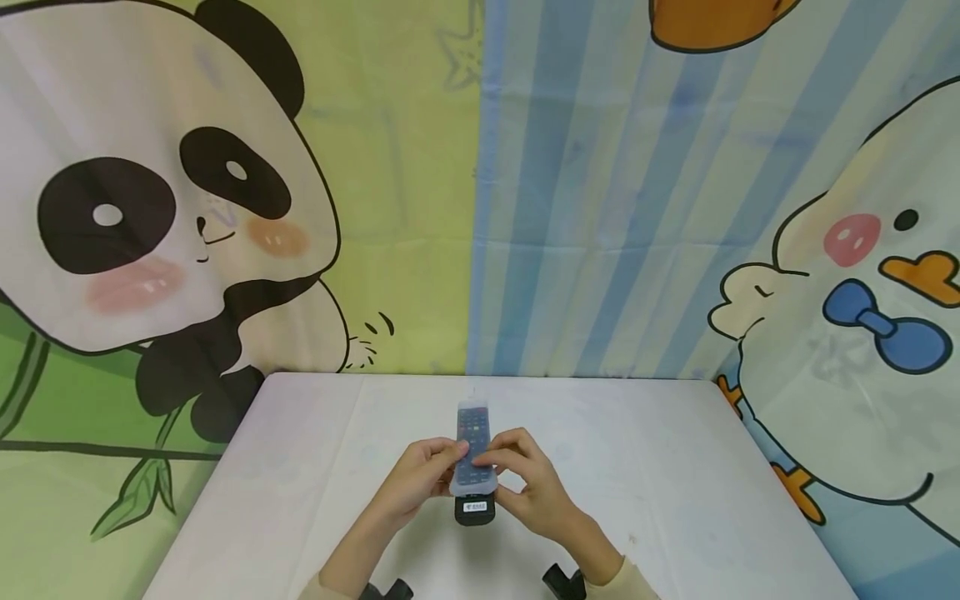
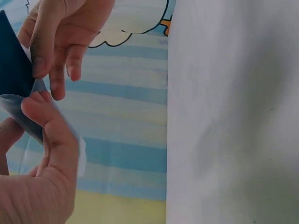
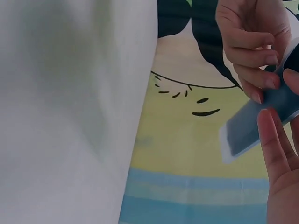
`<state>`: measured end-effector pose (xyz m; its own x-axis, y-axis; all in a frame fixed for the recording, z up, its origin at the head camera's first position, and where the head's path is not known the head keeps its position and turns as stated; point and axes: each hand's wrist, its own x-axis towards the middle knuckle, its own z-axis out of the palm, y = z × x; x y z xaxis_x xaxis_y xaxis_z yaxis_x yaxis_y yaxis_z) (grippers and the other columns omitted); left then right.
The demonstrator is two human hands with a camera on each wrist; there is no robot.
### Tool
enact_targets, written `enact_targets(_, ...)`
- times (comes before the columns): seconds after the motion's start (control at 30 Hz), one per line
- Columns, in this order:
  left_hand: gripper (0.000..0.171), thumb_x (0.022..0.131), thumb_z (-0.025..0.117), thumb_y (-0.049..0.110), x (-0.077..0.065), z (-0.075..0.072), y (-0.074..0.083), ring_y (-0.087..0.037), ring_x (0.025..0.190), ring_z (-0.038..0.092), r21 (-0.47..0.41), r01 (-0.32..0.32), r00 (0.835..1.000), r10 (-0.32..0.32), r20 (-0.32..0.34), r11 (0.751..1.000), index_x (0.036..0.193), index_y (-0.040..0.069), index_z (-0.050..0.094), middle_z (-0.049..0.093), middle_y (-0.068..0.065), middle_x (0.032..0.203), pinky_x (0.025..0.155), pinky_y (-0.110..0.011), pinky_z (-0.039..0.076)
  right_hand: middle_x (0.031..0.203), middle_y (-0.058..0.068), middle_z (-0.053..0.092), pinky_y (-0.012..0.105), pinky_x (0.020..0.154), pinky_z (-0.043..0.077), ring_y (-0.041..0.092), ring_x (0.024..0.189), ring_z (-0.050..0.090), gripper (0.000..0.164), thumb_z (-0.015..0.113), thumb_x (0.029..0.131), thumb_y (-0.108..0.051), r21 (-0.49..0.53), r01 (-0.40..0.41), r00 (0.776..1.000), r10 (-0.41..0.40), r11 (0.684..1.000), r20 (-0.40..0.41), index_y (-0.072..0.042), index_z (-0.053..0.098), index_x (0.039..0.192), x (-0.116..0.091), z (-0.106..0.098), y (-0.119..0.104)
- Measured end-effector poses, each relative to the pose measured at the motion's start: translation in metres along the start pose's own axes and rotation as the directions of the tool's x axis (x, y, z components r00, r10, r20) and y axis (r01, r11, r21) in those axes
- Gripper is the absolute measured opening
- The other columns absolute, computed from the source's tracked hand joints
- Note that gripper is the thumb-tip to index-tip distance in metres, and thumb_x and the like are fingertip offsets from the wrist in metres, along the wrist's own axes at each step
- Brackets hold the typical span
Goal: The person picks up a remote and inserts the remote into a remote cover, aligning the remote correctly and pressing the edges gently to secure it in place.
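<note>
Both hands hold a dark remote control (image 1: 476, 518) above the white table. A translucent cover (image 1: 472, 406) encloses most of it, keypad up. The remote's black end, bearing a small white label, sticks out of the cover on the near side. My left hand (image 1: 422, 477) grips the left edge, thumb on top and fingers beneath. From the right, my right hand (image 1: 531, 485) pinches the cover's edge, fingertips over the keypad and thumb lower down. In the left wrist view, the cover's edge stands away from the remote near the right hand's (image 2: 65, 37) fingertips.
The white table (image 1: 637, 467) extends around the hands. Behind it hangs a cloth backdrop (image 1: 405, 208) with a cartoon panda and a white bird. Black wrist straps (image 1: 562, 582) show near the sleeves at the bottom.
</note>
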<state>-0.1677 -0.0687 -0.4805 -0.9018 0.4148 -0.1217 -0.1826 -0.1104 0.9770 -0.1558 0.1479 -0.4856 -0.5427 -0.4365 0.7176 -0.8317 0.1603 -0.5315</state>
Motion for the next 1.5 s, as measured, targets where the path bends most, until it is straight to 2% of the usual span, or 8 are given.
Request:
enact_targets(0.13,0.038,0.1,0.065,0.026,0.001,0.001,0.0,-0.018,0.082,0.068,0.001,-0.041,0.999,0.041,-0.028,0.999,0.114,-0.009,0.061,0.072,-0.01,0.093,0.069,-0.03,0.056,0.116,0.017,0.051,0.038,0.07,0.057,0.026,0.097,0.058,0.053,0.078,0.076,0.018,-0.054,-0.032,0.999,0.032,0.998,-0.004,0.001,0.061,0.123,-0.002,0.001,0.004)
enact_targets(0.27,0.039,0.099,0.066,0.028,-0.001,0.004,-0.002,-0.021,0.086,0.069,0.097,-0.11,0.99,0.118,-0.073,0.989,0.119,-0.005,0.06,0.072,-0.011,0.096,0.074,-0.035,0.058,0.108,0.022,0.055,0.039,0.066,0.058,0.033,0.089,0.062,0.05,0.069,0.08,0.024,-0.097,-0.123,0.992,0.118,0.988,-0.049,0.009,0.054,0.125,-0.005,0.001,0.007)
enact_targets(0.53,0.03,0.099,0.065,0.033,-0.008,0.013,-0.002,-0.02,0.088,0.068,0.375,-0.244,0.955,0.29,-0.069,0.894,0.117,0.009,0.064,0.068,-0.002,0.095,0.074,-0.03,0.058,0.084,0.004,0.061,0.028,0.059,0.054,0.013,0.069,0.06,0.008,0.057,0.101,-0.001,-0.041,-0.275,0.959,0.271,0.961,-0.083,-0.006,0.056,0.106,0.0,-0.004,0.004)
enact_targets(0.63,0.025,0.1,0.064,0.03,-0.011,0.015,-0.002,-0.017,0.09,0.066,0.405,-0.274,0.949,0.313,-0.033,0.873,0.117,0.011,0.063,0.068,0.001,0.095,0.079,-0.029,0.056,0.074,0.005,0.057,0.028,0.057,0.052,0.013,0.063,0.057,0.011,0.054,0.101,0.002,-0.001,-0.267,0.962,0.266,0.964,-0.065,-0.007,0.056,0.095,0.012,-0.009,-0.012)
enact_targets(0.93,0.03,0.105,0.054,0.029,-0.016,0.015,0.004,-0.018,0.101,0.064,0.405,-0.301,0.953,0.279,0.115,0.863,0.127,0.009,0.056,0.066,-0.001,0.108,0.088,-0.033,0.054,0.067,0.016,0.051,0.024,0.048,0.043,0.03,0.053,0.05,0.021,0.05,0.099,0.012,0.132,-0.286,0.958,0.277,0.949,0.081,-0.003,0.052,0.085,0.03,-0.021,-0.033)
enact_targets(1.1,0.033,0.109,0.047,0.027,-0.017,0.017,0.002,-0.017,0.102,0.067,0.388,-0.305,0.952,0.266,0.151,0.87,0.135,0.007,0.053,0.067,-0.006,0.116,0.082,-0.031,0.056,0.065,0.019,0.05,0.022,0.05,0.042,0.017,0.054,0.047,0.023,0.048,0.101,0.01,0.187,-0.315,0.944,0.286,0.931,0.164,-0.003,0.051,0.083,0.032,-0.02,-0.035)
enact_targets(1.3,0.029,0.111,0.039,0.023,-0.019,0.024,-0.002,-0.016,0.073,0.067,0.368,-0.364,0.927,0.37,0.058,0.856,0.117,0.005,0.06,0.068,-0.004,0.089,0.062,-0.033,0.058,0.06,0.016,0.044,0.022,0.048,0.041,0.021,0.05,0.045,0.028,0.041,0.101,0.015,0.244,-0.28,0.954,0.241,0.928,0.179,-0.003,0.043,0.08,0.034,-0.015,-0.041)
enact_targets(1.5,0.032,0.11,0.043,0.028,-0.02,0.032,0.0,-0.014,0.056,0.059,0.325,-0.335,0.924,0.376,-0.071,0.885,0.098,0.005,0.063,0.06,-0.003,0.071,0.048,-0.032,0.052,0.054,0.003,0.038,0.017,0.041,0.028,-0.003,0.052,0.032,0.034,0.044,0.096,0.02,0.164,-0.177,0.98,0.158,0.97,0.122,-0.008,0.042,0.077,0.026,-0.004,-0.028)
